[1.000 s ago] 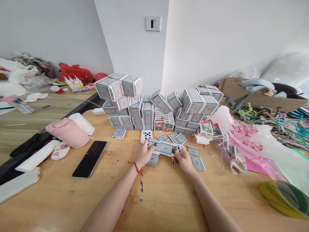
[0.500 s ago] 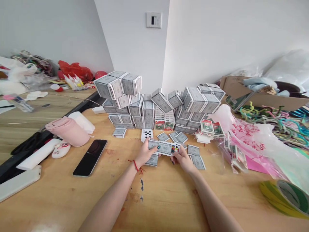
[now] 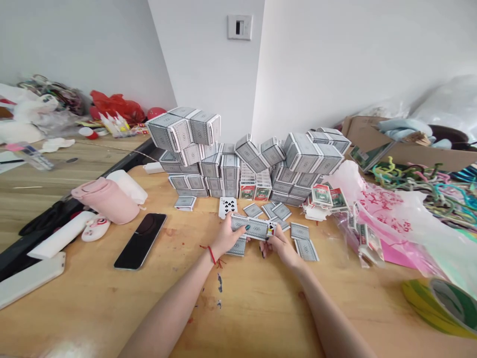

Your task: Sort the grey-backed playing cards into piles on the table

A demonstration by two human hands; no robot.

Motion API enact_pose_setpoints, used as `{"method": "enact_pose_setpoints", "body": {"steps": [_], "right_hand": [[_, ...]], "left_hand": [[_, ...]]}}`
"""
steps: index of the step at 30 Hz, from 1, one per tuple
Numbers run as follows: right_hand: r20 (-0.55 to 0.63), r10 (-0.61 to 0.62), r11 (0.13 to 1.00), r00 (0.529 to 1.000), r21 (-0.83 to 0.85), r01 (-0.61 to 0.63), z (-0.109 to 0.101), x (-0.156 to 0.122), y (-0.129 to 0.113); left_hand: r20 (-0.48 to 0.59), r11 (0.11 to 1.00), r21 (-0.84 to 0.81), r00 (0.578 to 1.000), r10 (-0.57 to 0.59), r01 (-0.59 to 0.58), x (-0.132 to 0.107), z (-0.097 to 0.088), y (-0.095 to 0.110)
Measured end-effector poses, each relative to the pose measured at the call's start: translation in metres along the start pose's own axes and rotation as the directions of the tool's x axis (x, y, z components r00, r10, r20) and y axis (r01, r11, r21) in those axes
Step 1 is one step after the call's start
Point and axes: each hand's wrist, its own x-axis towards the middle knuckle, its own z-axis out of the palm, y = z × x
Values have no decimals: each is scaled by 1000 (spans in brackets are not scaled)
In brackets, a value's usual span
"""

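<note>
Between my hands, above the table, is a strip of playing cards with grey patterned backs. A bit of a face-up picture card shows at its right end. My left hand is closed on the left part, thumb on top. At the right end my right hand pinches the card edge. A face-up spade card lies just beyond my left hand, and a grey-backed card lies partly hidden under it. Several folded cards are scattered beyond and to the right of my hands.
Blocks made from cards are stacked against the wall. A black phone, a pink case and a white mouse lie left. Card boxes, a pink plastic bag and yellow tape lie right.
Both hands stay in nearly the same place with the cards. My right fingers have shifted slightly at the strip's right end. The whole view has moved a little.
</note>
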Motion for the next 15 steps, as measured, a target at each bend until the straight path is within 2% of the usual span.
{"method": "enact_pose_setpoints", "body": {"steps": [6,11,13,15], "right_hand": [[-121,-15,1000,993,-8,14,4,4,4],[-172,-25,990,985,136,49,-2,7,6],[-153,-27,966,988,252,65,-7,6,3],[-85,-22,929,996,366,51,-11,3,-2]], "left_hand": [[33,998,-48,998,53,-52,-2,2,5],[-18,982,114,988,154,-151,-7,1,6],[-24,953,212,974,227,-217,-12,1,7],[16,870,325,922,388,-372,-19,4,9]]}}
